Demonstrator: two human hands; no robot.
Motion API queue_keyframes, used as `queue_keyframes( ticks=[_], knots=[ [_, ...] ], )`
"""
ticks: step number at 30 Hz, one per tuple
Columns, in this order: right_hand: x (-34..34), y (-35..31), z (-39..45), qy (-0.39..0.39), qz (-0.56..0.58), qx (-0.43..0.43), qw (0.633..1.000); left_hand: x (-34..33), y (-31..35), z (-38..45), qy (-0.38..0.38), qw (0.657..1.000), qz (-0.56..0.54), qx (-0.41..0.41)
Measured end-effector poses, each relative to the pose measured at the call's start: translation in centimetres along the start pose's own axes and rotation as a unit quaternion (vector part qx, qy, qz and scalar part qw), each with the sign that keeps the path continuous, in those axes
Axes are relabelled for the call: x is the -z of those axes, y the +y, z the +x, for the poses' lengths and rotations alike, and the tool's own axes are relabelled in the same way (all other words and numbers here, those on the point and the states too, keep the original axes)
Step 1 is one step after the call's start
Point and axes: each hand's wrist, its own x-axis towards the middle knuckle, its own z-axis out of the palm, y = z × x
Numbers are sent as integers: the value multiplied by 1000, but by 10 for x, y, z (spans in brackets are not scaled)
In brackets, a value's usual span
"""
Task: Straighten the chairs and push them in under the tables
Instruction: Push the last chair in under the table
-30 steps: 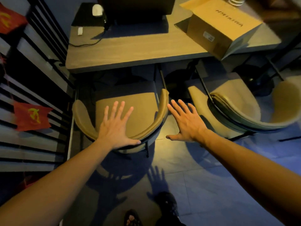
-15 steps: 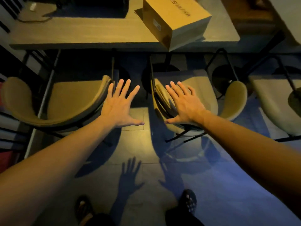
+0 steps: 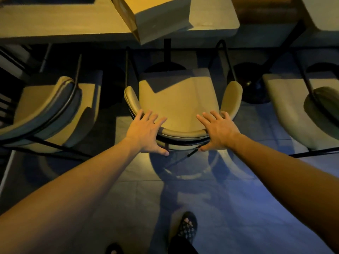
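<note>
middle chair point(image 3: 180, 105) | left hand point(image 3: 145, 132), right hand point(image 3: 218, 132) spread flat on backrest, not gripping | push evenly toward 12 o'clock under table point(image 3: 60, 22)

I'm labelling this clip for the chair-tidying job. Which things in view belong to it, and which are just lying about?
Part of the job:
middle chair, with left hand and right hand on its backrest
left chair
right chair
table

Just lying about:
cardboard box on the table
</note>
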Motion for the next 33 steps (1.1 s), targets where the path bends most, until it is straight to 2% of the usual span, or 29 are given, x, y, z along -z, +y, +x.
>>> queue_keyframes(
  ticks=[3, 8, 15, 26, 33],
  knots=[
    [-14, 4, 7, -7, -16, 5, 1000, -8, 3, 13, -9, 1000, 21, -15],
    [-16, -2, 17, 32, -30, 4, 999, -8, -7, 31, 1, 998, 63, 5],
    [-15, -17, 13, 32, -39, 13, 999, -10, -12, 25, -3, 996, 93, 7],
    [-20, -42, 13, 45, -7, 6, 999, -25, -36, 9, 7, 999, 42, -13],
    [-21, -40, 10, 86, 18, -2, 996, -22, -20, -4, 40, 996, 85, 11]
  ],
)
